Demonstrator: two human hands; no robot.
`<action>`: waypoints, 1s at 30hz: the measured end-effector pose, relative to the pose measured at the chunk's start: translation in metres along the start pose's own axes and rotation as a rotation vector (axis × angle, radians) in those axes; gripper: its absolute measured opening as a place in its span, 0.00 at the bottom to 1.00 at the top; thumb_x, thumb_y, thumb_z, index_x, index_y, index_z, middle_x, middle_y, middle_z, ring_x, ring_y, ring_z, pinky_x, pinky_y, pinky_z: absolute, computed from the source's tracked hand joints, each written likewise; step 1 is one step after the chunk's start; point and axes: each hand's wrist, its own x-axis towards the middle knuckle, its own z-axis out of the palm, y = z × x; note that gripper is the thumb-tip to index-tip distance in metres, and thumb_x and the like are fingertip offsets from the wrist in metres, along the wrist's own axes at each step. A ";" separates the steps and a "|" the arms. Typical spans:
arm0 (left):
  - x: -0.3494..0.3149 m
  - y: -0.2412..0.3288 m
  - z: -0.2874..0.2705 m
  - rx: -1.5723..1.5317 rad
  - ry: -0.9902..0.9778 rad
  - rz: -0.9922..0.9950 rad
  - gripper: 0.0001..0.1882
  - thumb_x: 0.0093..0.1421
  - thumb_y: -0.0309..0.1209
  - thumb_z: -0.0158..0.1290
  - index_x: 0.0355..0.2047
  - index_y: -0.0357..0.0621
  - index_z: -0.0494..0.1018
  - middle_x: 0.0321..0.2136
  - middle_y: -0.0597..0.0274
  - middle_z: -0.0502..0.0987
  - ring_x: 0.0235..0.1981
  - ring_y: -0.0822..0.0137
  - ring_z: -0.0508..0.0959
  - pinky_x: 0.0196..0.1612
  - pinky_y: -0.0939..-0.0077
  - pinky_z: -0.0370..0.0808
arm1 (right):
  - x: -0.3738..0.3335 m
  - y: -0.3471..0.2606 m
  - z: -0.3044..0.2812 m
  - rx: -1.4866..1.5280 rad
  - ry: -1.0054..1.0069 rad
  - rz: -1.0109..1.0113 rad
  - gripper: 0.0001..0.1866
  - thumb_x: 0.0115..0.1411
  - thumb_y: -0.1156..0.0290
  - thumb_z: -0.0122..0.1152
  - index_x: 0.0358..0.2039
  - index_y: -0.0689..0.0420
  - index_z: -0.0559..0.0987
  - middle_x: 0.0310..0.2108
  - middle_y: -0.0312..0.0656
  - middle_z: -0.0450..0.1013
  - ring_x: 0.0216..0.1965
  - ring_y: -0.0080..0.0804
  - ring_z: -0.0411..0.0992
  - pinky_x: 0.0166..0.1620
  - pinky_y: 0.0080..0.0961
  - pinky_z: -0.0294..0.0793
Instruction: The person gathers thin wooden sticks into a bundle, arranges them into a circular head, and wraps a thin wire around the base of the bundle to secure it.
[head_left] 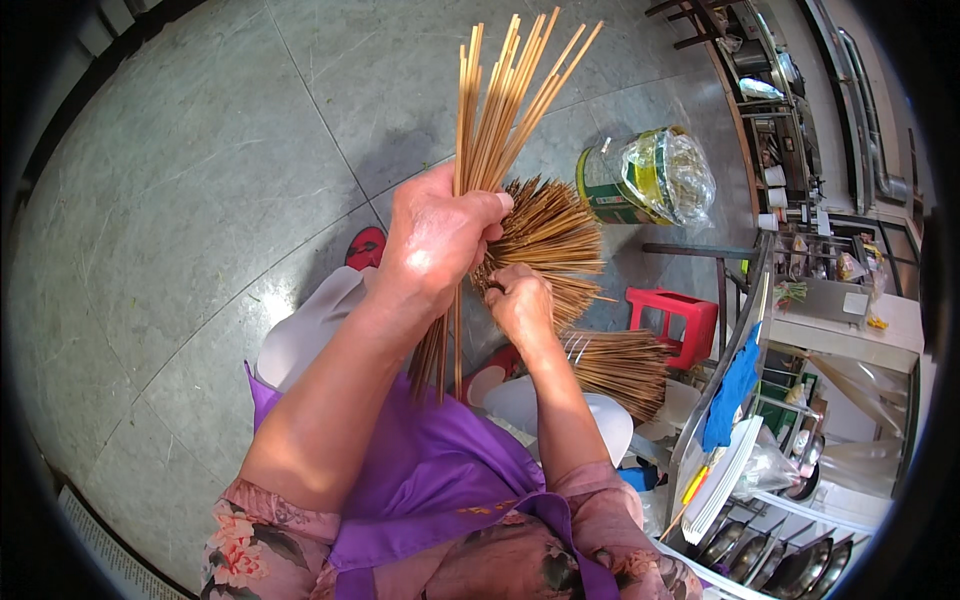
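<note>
My left hand (430,235) is closed around a loose fan of thin bamboo sticks (500,110). Their upper ends spread apart above the fist, and the lower ends hang below it, over the purple apron (430,450). Just right of that fist lies a thick, splayed bunch of bamboo sticks (560,235), darker toward the end nearest my hands. At the lower edge of this bunch my right hand (522,305) has its fingers curled and pressed together; what they pinch is hidden. A second tied bundle of sticks (625,370) rests close to my right forearm.
A green and yellow bucket (625,180) with clear plastic over it stands on the grey tiled floor (220,150). Nearby is a red plastic stool (675,325). To the right, a metal table edge (725,370) carries a blue cloth (733,395), with several pans (800,565) lower down.
</note>
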 end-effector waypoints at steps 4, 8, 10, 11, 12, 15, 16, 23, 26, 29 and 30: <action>0.000 -0.001 0.000 0.004 0.001 -0.006 0.06 0.47 0.26 0.51 0.25 0.37 0.67 0.15 0.64 0.67 0.12 0.76 0.63 0.15 0.83 0.59 | 0.001 -0.007 -0.001 -0.119 0.014 -0.079 0.06 0.40 0.69 0.57 0.21 0.56 0.76 0.24 0.43 0.69 0.33 0.41 0.67 0.41 0.34 0.62; 0.000 -0.001 0.001 -0.002 0.004 -0.011 0.05 0.47 0.25 0.50 0.25 0.37 0.68 0.15 0.64 0.67 0.12 0.77 0.62 0.14 0.84 0.58 | 0.002 -0.012 -0.002 -0.188 0.078 -0.184 0.05 0.40 0.70 0.57 0.17 0.57 0.73 0.22 0.42 0.68 0.30 0.40 0.66 0.40 0.35 0.61; 0.000 -0.002 0.000 -0.004 0.004 -0.009 0.06 0.47 0.26 0.51 0.26 0.37 0.67 0.14 0.64 0.67 0.11 0.76 0.63 0.13 0.83 0.59 | 0.002 -0.012 0.000 -0.212 0.108 -0.209 0.05 0.39 0.71 0.56 0.16 0.57 0.72 0.21 0.41 0.67 0.30 0.40 0.66 0.40 0.36 0.61; 0.000 -0.002 0.000 -0.003 0.008 -0.011 0.06 0.47 0.26 0.51 0.26 0.37 0.67 0.14 0.64 0.67 0.11 0.76 0.63 0.13 0.83 0.59 | 0.001 -0.012 0.001 -0.187 0.148 -0.227 0.04 0.39 0.72 0.56 0.16 0.58 0.72 0.21 0.41 0.67 0.29 0.40 0.66 0.40 0.36 0.61; 0.000 -0.001 0.000 -0.002 0.009 -0.014 0.06 0.47 0.25 0.51 0.26 0.37 0.68 0.14 0.64 0.67 0.11 0.76 0.63 0.13 0.84 0.58 | 0.000 -0.011 0.002 -0.163 0.189 -0.245 0.04 0.39 0.73 0.56 0.17 0.58 0.72 0.21 0.41 0.67 0.29 0.40 0.66 0.39 0.36 0.61; 0.000 -0.001 0.000 0.006 0.008 -0.020 0.06 0.47 0.25 0.51 0.26 0.37 0.68 0.14 0.64 0.67 0.11 0.76 0.63 0.13 0.84 0.58 | -0.003 -0.005 0.007 -0.056 0.299 -0.237 0.03 0.38 0.76 0.55 0.18 0.59 0.73 0.23 0.43 0.69 0.29 0.41 0.67 0.39 0.36 0.62; 0.000 -0.002 0.000 0.006 0.008 -0.021 0.06 0.47 0.25 0.51 0.26 0.37 0.68 0.14 0.64 0.67 0.11 0.76 0.63 0.13 0.84 0.58 | -0.004 -0.004 0.007 -0.014 0.333 -0.224 0.03 0.38 0.77 0.55 0.18 0.59 0.73 0.23 0.43 0.69 0.29 0.41 0.67 0.39 0.36 0.62; 0.001 -0.003 0.000 -0.004 0.003 -0.032 0.06 0.47 0.25 0.51 0.25 0.37 0.68 0.14 0.64 0.67 0.11 0.76 0.62 0.13 0.84 0.58 | -0.015 0.004 0.000 0.194 0.474 -0.171 0.04 0.40 0.82 0.51 0.20 0.62 0.71 0.23 0.45 0.70 0.28 0.39 0.67 0.37 0.31 0.66; 0.000 -0.002 0.002 0.014 0.010 -0.043 0.06 0.47 0.25 0.51 0.25 0.38 0.68 0.14 0.64 0.67 0.11 0.76 0.62 0.13 0.84 0.58 | -0.021 0.009 -0.001 0.277 0.457 -0.111 0.04 0.40 0.83 0.50 0.20 0.62 0.70 0.22 0.44 0.69 0.26 0.41 0.67 0.34 0.31 0.66; -0.001 -0.002 0.004 0.033 0.022 -0.041 0.06 0.47 0.25 0.51 0.25 0.38 0.68 0.14 0.64 0.67 0.11 0.76 0.62 0.13 0.83 0.58 | -0.024 0.008 -0.003 0.384 0.420 -0.037 0.04 0.41 0.84 0.49 0.20 0.62 0.70 0.21 0.45 0.68 0.26 0.41 0.66 0.33 0.30 0.67; 0.000 -0.002 0.002 0.028 0.024 -0.039 0.06 0.47 0.26 0.51 0.25 0.38 0.68 0.14 0.64 0.67 0.11 0.76 0.62 0.13 0.83 0.58 | -0.023 0.007 -0.002 0.373 0.421 -0.051 0.04 0.41 0.84 0.48 0.20 0.62 0.70 0.21 0.45 0.68 0.26 0.41 0.66 0.33 0.29 0.67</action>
